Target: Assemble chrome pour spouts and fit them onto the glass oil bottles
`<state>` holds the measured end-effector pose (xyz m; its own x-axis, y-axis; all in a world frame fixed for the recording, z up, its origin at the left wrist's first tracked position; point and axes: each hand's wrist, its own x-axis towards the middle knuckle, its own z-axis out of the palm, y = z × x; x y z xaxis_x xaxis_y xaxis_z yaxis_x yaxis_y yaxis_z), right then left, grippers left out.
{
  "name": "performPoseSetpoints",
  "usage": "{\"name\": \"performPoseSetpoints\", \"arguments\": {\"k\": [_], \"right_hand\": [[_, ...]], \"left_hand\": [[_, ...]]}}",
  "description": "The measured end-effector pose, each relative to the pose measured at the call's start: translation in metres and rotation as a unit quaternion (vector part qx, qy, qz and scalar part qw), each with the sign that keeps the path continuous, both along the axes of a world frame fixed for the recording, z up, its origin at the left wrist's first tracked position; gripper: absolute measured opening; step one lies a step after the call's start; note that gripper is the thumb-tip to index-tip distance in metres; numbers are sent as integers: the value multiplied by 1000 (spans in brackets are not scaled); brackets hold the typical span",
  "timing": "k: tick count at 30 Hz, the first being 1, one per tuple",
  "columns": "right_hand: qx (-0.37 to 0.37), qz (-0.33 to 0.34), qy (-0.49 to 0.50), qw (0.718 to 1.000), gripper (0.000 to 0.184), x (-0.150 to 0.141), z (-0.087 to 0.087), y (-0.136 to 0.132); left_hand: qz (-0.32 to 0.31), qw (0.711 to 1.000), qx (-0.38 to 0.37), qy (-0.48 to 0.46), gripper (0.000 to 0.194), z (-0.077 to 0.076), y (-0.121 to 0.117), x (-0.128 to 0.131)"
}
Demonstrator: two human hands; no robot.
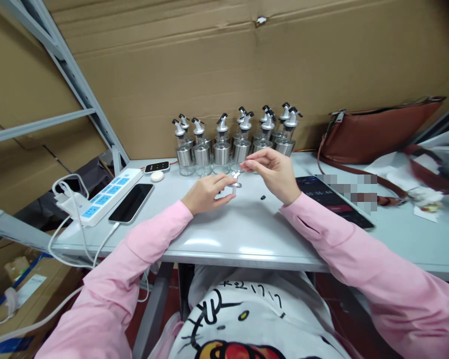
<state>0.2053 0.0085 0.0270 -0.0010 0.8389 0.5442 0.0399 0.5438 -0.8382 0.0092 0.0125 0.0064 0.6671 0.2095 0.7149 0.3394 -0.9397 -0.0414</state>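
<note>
A tall sheet of brown cardboard point(209, 70) backs a pale grey table point(217, 232), with a grey metal frame point(78, 89) rising at the left. Against the cardboard stands a cluster of glass bottles point(242, 148) with steel sleeves, upright and topped with silver pourers and dark tips.

In front of the bottles, the left hand point(208, 193) holds a loose silver pourer top point(236, 185) between thumb and fingers, its spout up and its stem down. The right hand point(273, 172), also in front of the bottles and just beside the pourer top, has its thumb and fingertips drawn close together; they are small and soft in this view, so I cannot tell whether they meet or pinch some tiny part. A small black piece point(263, 197) lies in front of the bottles, below the right hand.

Left of the bottles are a small device point(157, 167) with green lights, a round white object point(157, 176), a smartphone point(131, 203) with a cable plugged in, and a white power strip point(110, 196) with blue sockets. Right of the bottles, a brown bag point(381, 132) leans near the cardboard; nearer the person, also right of the bottles, a dark tablet point(331, 199) lies flat, partly behind the right forearm.
</note>
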Motion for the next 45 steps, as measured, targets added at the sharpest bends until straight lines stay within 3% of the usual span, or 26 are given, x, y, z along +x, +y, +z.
{"name": "performPoseSetpoints", "arguments": {"k": [5,11,21,45], "right_hand": [[45,-25,-74,996,24,0,-4,2],[41,7,-121,992,24,0,-5,0],[74,-7,-182,981,27,0,-4,-3],[70,-23,-169,983,17,-1,-4,-4]], "left_hand": [[6,1000,-9,10,23,0,0,0],[0,1000,0,3,22,0,0,-1],[10,999,-5,39,22,0,-2,1],[16,999,0,38,24,0,-3,1]]}}
